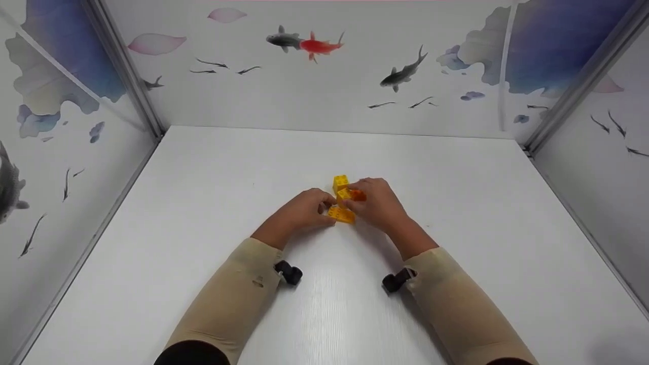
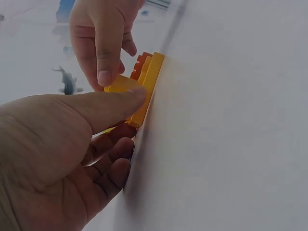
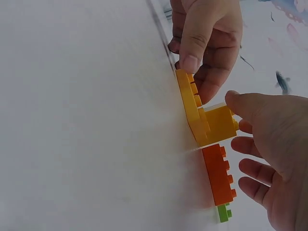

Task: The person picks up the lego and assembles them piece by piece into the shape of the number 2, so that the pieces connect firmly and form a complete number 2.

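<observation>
On the white table, my left hand [image 1: 308, 209] pinches one end of a long, low orange-yellow toy building brick [image 1: 341, 215] between thumb and fingers. A yellow block [image 3: 220, 122] stands on the other end of that brick, its studs facing up. My right hand [image 1: 379, 204] pinches this yellow block, with the thumb on its near side and the index finger partly hidden behind it. Close to the right fingers, an orange-red brick [image 3: 217, 174] lies on the table. Behind the hands is another yellow brick [image 1: 340, 181].
A small green brick [image 3: 223, 213] shows past the orange-red one in the right wrist view. The white tabletop [image 1: 324, 314] is enclosed at the back and sides by panels [image 1: 345, 101] printed with fish. Each forearm sleeve carries a black wrist camera [image 1: 289, 272].
</observation>
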{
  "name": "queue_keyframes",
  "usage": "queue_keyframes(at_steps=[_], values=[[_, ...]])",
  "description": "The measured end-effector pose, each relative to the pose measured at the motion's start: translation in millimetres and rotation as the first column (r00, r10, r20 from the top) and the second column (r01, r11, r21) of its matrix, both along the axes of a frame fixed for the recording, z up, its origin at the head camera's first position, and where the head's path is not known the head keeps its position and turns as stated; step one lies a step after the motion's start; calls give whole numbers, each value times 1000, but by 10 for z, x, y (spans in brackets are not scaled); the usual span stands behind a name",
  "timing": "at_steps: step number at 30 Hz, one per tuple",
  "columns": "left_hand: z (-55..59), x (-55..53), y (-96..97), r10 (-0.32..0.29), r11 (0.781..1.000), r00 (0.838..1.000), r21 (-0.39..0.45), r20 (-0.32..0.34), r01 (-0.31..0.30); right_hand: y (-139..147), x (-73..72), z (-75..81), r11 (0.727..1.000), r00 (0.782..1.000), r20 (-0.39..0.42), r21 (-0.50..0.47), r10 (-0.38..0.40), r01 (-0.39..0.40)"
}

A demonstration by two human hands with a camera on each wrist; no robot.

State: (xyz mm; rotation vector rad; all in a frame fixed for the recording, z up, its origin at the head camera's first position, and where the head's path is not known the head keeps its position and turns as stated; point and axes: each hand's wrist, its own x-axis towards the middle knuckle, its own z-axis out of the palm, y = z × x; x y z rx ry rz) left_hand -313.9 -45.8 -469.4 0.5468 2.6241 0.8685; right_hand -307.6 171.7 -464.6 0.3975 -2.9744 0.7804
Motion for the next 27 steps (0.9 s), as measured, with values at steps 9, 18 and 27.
queue_keyframes(at_steps=[9, 18, 27], values=[[-8, -2, 5, 3, 1000, 1000, 10, -26, -3, -37, -3, 3, 999, 999, 32, -43, -3, 5], [-18, 10, -40, 6, 1000, 1000, 19, -28, -6, -63, 18, 47, 997, 994, 106, -69, -29, 37], [1, 0, -148, 14, 1000, 999, 8, -31, -14, -60, 83, 124, 975, 992, 88, -212, 93, -73]])
